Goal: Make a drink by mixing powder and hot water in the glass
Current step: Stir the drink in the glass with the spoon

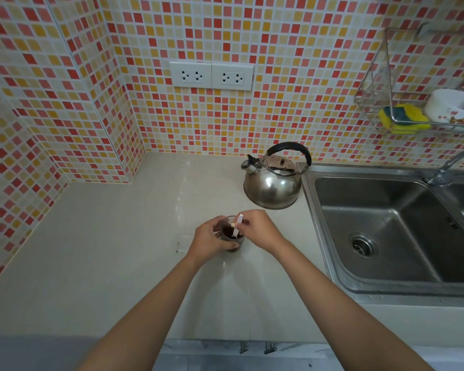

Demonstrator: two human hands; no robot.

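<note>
Here, right hand (260,230) dips stick (237,228); glass (229,238) held.

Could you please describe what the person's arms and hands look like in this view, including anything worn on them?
Both forearms are bare all the way to the bottom of the frame, with no sleeves in sight. The left hand and right hand carry no gloves, and no watch, bracelet or ring is visible on them.

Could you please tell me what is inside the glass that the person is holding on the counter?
The glass holds dark brown liquid, and a pale stick pinched by the right hand dips into it. The left hand wraps the glass, hiding its lower part and anything settled there.
</note>
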